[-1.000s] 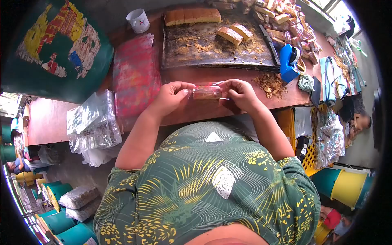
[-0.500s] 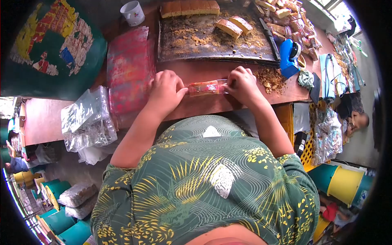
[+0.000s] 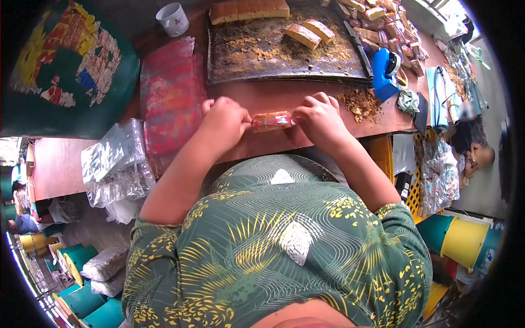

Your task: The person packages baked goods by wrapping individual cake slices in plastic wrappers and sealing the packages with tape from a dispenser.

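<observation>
A slice of cake in a clear wrapper with red print (image 3: pixel 272 121) lies on the brown table before me. My left hand (image 3: pixel 225 121) is closed, pinching the wrapper's left end between thumb and fingers. At the other end, my right hand (image 3: pixel 320 116) pinches the wrapper's right end. Just beyond my hands is a dark baking tray (image 3: pixel 257 57) strewn with crumbs. Two loose cake slices (image 3: pixel 310 34) sit on it, and a row of cut cake (image 3: pixel 249 11) lies along its far edge.
Red printed wrapper sheets (image 3: pixel 169 98) lie left of my left hand, with clear plastic bags (image 3: pixel 117 164) nearby. A blue tape dispenser (image 3: pixel 385 74), crumbs (image 3: pixel 361 105) and a pile of wrapped cakes (image 3: pixel 391 27) are on the right. A white mug (image 3: pixel 173 19) stands at the back left.
The wrapper's right end, spread flat and visible before, is now gathered in my right fingers. My right hand has shifted slightly left and turned, and the left has turned at the wrist.
</observation>
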`<action>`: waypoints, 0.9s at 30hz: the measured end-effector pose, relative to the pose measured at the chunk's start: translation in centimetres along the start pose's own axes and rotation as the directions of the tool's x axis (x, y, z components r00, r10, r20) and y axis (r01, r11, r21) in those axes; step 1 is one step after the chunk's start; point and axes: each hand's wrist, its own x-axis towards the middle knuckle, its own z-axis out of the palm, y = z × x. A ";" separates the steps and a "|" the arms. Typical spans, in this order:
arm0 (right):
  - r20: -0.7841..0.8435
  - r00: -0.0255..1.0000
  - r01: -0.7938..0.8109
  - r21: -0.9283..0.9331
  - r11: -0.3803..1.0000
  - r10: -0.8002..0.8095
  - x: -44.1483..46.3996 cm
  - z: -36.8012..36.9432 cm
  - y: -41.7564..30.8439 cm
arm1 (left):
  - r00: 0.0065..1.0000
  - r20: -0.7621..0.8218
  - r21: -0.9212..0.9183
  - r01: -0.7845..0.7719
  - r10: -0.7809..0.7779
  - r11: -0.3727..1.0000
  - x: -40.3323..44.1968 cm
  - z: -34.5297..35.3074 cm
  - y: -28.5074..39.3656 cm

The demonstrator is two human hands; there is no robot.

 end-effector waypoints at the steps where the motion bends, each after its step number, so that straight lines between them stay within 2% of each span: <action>1: -0.058 0.998 -0.005 -0.010 1.000 0.005 0.6 0.0 -0.4 | 0.999 -0.050 0.058 0.000 0.003 0.998 0.1 0.0 0.5; 3: -0.123 0.992 -0.008 -0.081 0.997 -0.002 0.4 0.7 -0.7 | 0.988 -0.150 0.177 0.008 0.019 0.984 0.6 -0.1 1.0; 4: -0.152 0.988 -0.012 -0.117 0.993 -0.006 0.0 1.2 -0.8 | 0.965 -0.239 0.198 -0.056 0.104 0.979 -0.1 1.5 0.9; 5: -0.126 0.992 -0.010 -0.154 0.988 -0.010 -1.0 1.8 -0.9 | 0.957 -0.278 0.152 -0.046 0.088 0.987 -1.1 3.1 1.1; 7: -0.151 0.988 0.021 -0.080 0.997 -0.033 -2.9 2.5 -1.9 | 0.934 -0.351 0.061 -0.044 0.063 0.997 -2.3 4.5 2.3; 8: -0.060 0.998 -0.012 -0.059 0.998 0.008 -3.5 2.5 -2.2 | 0.947 -0.318 0.067 -0.021 0.041 0.998 -2.4 4.2 2.9; 9: -0.059 0.998 -0.025 -0.030 0.999 0.023 -3.7 2.4 -2.4 | 0.949 -0.304 -0.350 -0.033 -0.081 0.936 -1.3 4.8 2.7; 10: -0.061 0.997 -0.041 -0.004 0.999 0.040 -3.6 2.2 -2.6 | 0.954 -0.237 -0.705 -0.039 -0.183 0.709 0.7 5.5 2.2; 11: -0.069 0.996 -0.056 0.016 0.998 0.057 -3.4 1.9 -2.7 | 0.961 -0.133 -0.933 -0.039 -0.244 0.357 2.4 6.1 1.8; 12: -0.079 0.992 -0.092 0.099 0.991 0.100 -3.2 1.8 -2.5 | 0.968 -0.082 -0.989 -0.049 -0.238 0.140 3.3 4.7 2.1; 13: -0.252 0.962 -0.052 0.214 0.975 0.106 -2.9 1.6 -2.3 | 0.984 -0.083 -0.991 -0.065 -0.158 0.115 3.9 4.5 2.3; 15: -0.476 0.877 0.100 0.323 0.941 0.071 -2.3 0.2 -1.3 | 0.997 -0.081 -0.995 -0.081 -0.001 0.066 4.7 4.7 2.5; 16: -0.532 0.843 0.139 0.367 0.920 0.085 -2.0 -0.6 -1.1 | 0.992 -0.128 -0.970 -0.129 0.019 0.205 5.3 5.7 2.5; 17: -0.522 0.853 0.170 0.303 0.938 0.014 -2.3 -0.8 -0.7 | 0.967 -0.251 -0.868 -0.241 0.034 0.434 5.6 6.3 2.4; 19: -0.484 0.866 0.232 0.174 0.957 -0.122 -3.1 -0.5 0.1 | 0.873 -0.464 -0.482 -0.392 0.151 0.783 5.6 6.9 2.4; 20: -0.497 0.858 0.234 0.152 0.960 -0.131 -3.3 0.8 0.2 | 0.916 -0.364 -0.505 -0.347 0.170 0.790 5.4 7.5 1.8; 21: -0.423 0.890 0.251 0.147 0.957 -0.168 -4.2 1.9 0.6 | 0.924 -0.285 -0.499 -0.369 0.254 0.784 4.7 6.0 2.0; 23: -0.357 0.926 0.238 0.306 0.922 -0.120 -5.2 1.9 -0.2 | 0.910 -0.267 -0.464 -0.409 0.316 0.786 3.8 5.2 2.5; 26: -0.212 0.977 0.148 0.542 0.827 -0.036 -5.4 0.7 0.7 | 0.925 -0.255 -0.225 -0.342 0.283 0.913 2.7 4.5 4.6; 27: -0.168 0.986 0.118 0.615 0.779 -0.016 -5.1 -0.1 1.0 | 0.926 -0.258 -0.206 -0.333 0.277 0.920 2.7 4.9 4.7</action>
